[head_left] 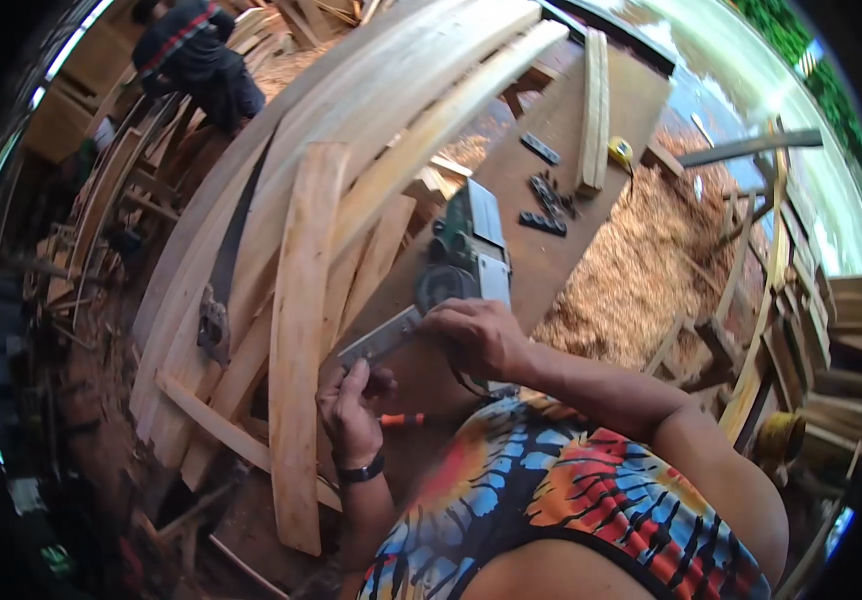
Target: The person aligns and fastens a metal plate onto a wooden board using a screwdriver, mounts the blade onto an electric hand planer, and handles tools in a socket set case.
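Observation:
A flat metal piece (381,336) lies between my two hands, tilted up to the right. My left hand (353,415), with a dark band at the wrist, is closed on its lower end, thumb on top. My right hand (476,335) is closed at its upper end, beside a green and grey power tool (471,235) on the brown bench (541,265). Its fingertips are partly hidden. A red-orange handled item (403,420) is just right of my left wrist. A long wooden board (303,350) stands out to the left of my left hand.
Long curved planks (371,90) extend across the upper left. Dark small parts (551,198), a yellow tape measure (620,152) and a wood bar (594,110) lie on the bench. Shavings (631,265) pile up at right. Another person (191,55) bends at the upper left.

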{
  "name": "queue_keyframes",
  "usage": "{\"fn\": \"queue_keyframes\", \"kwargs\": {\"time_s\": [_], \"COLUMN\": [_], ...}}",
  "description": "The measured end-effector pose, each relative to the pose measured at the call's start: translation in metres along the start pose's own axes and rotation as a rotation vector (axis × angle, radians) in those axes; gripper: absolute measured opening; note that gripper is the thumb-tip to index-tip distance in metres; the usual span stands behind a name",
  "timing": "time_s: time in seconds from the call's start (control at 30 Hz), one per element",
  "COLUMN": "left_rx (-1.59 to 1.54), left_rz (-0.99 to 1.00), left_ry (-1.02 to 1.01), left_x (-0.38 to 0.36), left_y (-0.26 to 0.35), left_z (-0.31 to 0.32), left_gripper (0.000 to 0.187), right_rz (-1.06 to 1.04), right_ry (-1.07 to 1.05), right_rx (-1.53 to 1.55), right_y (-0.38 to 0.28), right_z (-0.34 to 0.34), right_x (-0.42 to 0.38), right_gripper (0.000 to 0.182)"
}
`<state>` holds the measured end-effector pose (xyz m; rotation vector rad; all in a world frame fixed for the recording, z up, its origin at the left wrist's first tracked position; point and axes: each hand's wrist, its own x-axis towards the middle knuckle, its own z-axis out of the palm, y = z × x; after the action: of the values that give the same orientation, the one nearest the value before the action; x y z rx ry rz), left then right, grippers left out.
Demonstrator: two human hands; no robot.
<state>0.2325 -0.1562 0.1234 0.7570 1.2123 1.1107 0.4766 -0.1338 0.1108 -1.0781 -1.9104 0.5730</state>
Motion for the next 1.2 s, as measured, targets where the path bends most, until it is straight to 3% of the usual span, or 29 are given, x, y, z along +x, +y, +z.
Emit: {"fn": "queue_keyframes", "kwargs": {"time_s": [0.3,0.4,0.47,0.67,0.87,0.93,1.2], "left_rx": [0.297,0.423,0.5,0.655,0.854,0.842,0.924], "left_rz": [-0.009,0.009,0.038,0.058,0.153,0.159,0.173], "left_ry": [-0.285,-0.292,-0.313,-0.33,-0.31,-0.317,-0.272], "left_x": [0.028,0.032,0.034,0.025,0.019,0.019,0.027], "left_y": [-0.014,-0.023,-0.03,-0.041,-0.04,-0.041,-0.024], "left_z": [0.125,0.155,0.167,0.185,0.197,0.2,0.203], "left_gripper": [0.032,0.033,0.032,0.031,0.031,0.03,0.029], "right_rz": [0.061,0.213,0.225,0.138,0.168,0.116,0.141], "right_ry": [0.229,0.252,0.236,0.212,0.17,0.214,0.201], "right_rx": [-0.227,-0.161,-0.123,0.009,0.056,0.026,0.103], "right_y": [0.058,0.064,0.073,0.086,0.089,0.088,0.106], "right_z": [-0.074,-0.088,-0.094,-0.103,-0.105,-0.109,-0.101], "right_x": [-0.063,-0.081,-0.09,-0.091,-0.09,-0.09,-0.087], "right_gripper": [0.009,0.012,0.024,0.043,0.042,0.031,0.031]}}
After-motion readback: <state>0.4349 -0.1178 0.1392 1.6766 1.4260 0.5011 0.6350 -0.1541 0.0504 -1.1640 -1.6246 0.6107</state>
